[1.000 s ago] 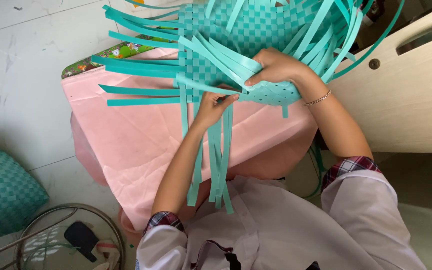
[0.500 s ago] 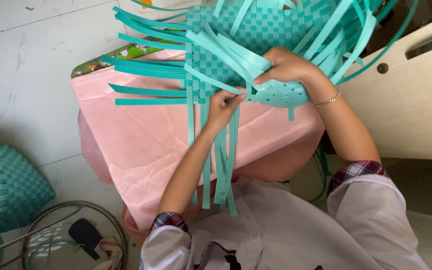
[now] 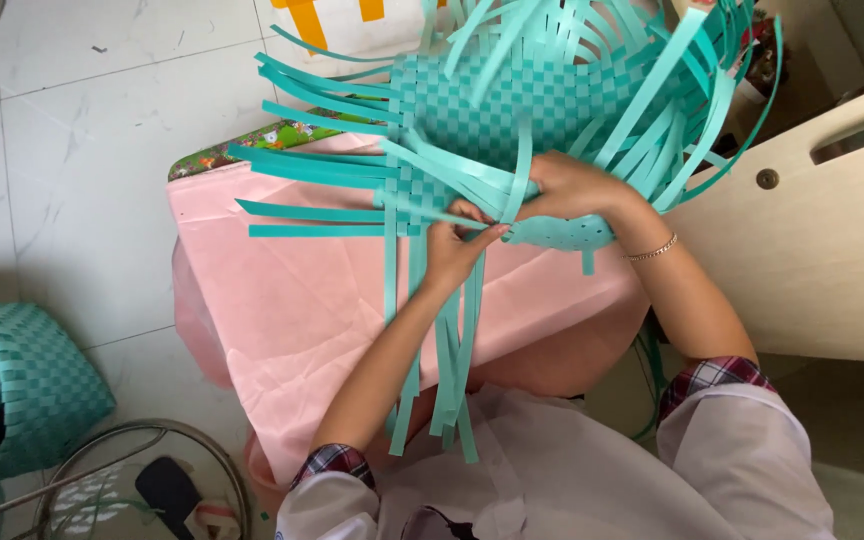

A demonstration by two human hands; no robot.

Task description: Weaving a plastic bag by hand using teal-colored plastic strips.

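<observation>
Over a pink cloth (image 3: 302, 310), the left hand (image 3: 452, 250) is pinching a teal strip (image 3: 432, 212) while the right hand (image 3: 577, 185) is gripping the half-woven basket (image 3: 512, 110).

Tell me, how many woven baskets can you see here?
2: an unfinished basket on the pink cloth, held by both hands, and a finished one on the floor at lower left, partly cut off.
</observation>
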